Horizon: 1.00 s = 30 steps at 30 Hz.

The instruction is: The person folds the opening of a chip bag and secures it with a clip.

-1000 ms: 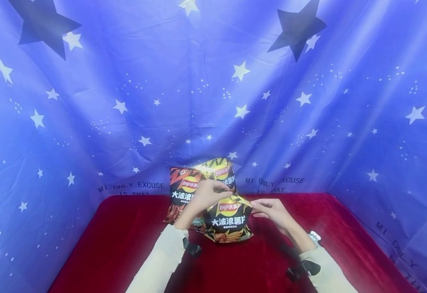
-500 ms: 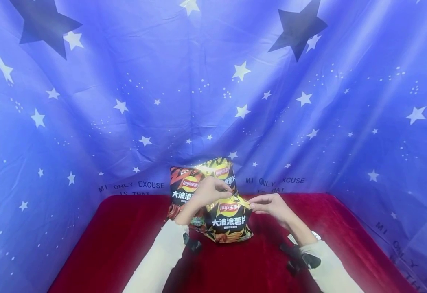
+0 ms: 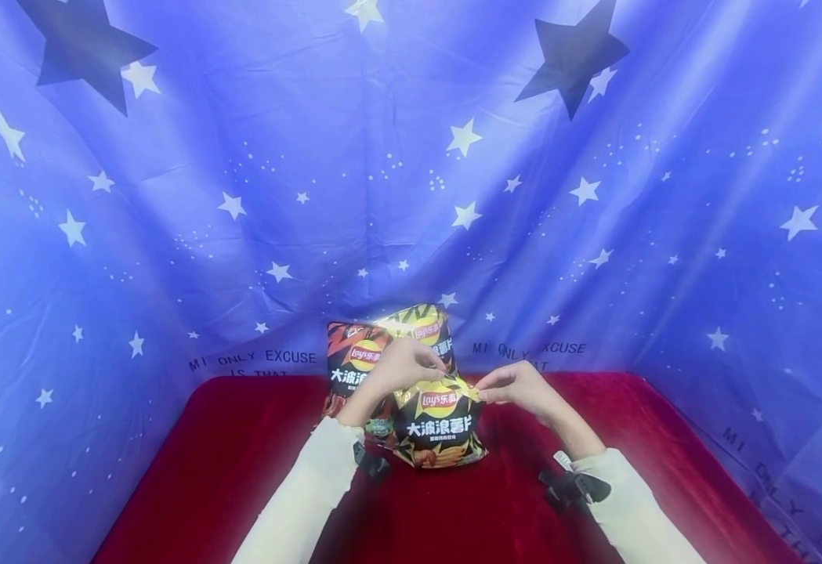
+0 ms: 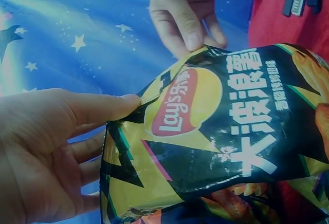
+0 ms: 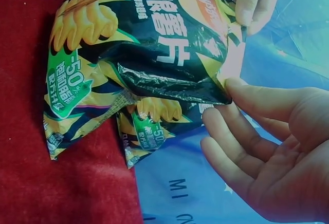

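A black and yellow bag of potato chips (image 3: 439, 431) stands on the red cloth, leaning back on two other chip bags. My left hand (image 3: 402, 370) pinches its top edge near the middle, with the thumb on the front, as the left wrist view shows. My right hand (image 3: 519, 392) pinches the top right corner between thumb and forefinger, and its other fingers extend behind the bag in the right wrist view. Behind on the left is a red and black chip bag (image 3: 349, 376), partly covered by my left hand. Another yellow and black chip bag (image 3: 421, 319) stands at the back.
A red velvet-covered table (image 3: 255, 470) lies under the bags. A blue curtain with stars (image 3: 354, 188) hangs along the back and both sides. A dark wrist camera (image 3: 574, 486) is strapped to my right wrist, and another (image 3: 371, 464) to the left.
My right hand and forearm have risen slightly, and the hand has shifted a little left at the bag's corner. The left hand holds nearly the same place. The bags behind stay still.
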Available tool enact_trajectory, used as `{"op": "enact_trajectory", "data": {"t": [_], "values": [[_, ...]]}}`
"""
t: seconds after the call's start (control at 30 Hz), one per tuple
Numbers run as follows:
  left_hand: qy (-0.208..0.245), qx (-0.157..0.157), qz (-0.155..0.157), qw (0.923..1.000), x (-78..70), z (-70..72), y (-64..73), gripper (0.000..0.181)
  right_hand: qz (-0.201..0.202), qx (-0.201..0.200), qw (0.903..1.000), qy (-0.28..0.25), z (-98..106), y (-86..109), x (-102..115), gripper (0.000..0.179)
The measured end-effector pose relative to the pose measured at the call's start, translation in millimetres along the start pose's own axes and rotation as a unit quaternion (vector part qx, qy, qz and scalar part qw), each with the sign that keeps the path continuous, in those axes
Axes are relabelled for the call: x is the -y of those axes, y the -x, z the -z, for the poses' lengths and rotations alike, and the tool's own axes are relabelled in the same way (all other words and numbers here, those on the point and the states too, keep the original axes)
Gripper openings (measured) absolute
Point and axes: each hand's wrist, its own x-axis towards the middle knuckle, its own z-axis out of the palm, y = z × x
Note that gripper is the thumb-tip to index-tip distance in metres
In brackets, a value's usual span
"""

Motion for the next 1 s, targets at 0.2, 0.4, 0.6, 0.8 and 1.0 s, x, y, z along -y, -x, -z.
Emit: {"op": "enact_trajectory", "data": {"t": [0.2, 0.4, 0.6, 0.8, 1.0], "values": [[-0.023, -0.017, -0.006, 0.9996, 0.8, -2.2, -1.6, 0.008, 0.008, -0.018, 0.9994, 0.028, -2.0, -5.4, 2.1, 0.018], [-0.039, -0.037, -0.018, 0.9984, 2.2, -4.2, -3.8, 0.007, 0.026, -0.030, 0.9973, 0.062, -1.8, -8.6, 5.8, 0.014], [-0.040, -0.051, -0.029, 0.9974, 6.3, -6.8, -5.2, 0.005, 0.054, -0.036, 0.9954, 0.070, -3.8, -8.9, 6.7, 0.014], [-0.060, -0.062, -0.029, 0.9959, 6.6, -9.3, -5.6, 0.004, 0.069, -0.032, 0.9946, 0.072, -3.6, -9.6, 4.2, 0.014], [-0.063, -0.072, -0.021, 0.9952, 7.6, -11.6, -4.9, 0.005, 0.078, -0.033, 0.9941, 0.067, -3.0, -11.4, 1.1, 0.013]]}}
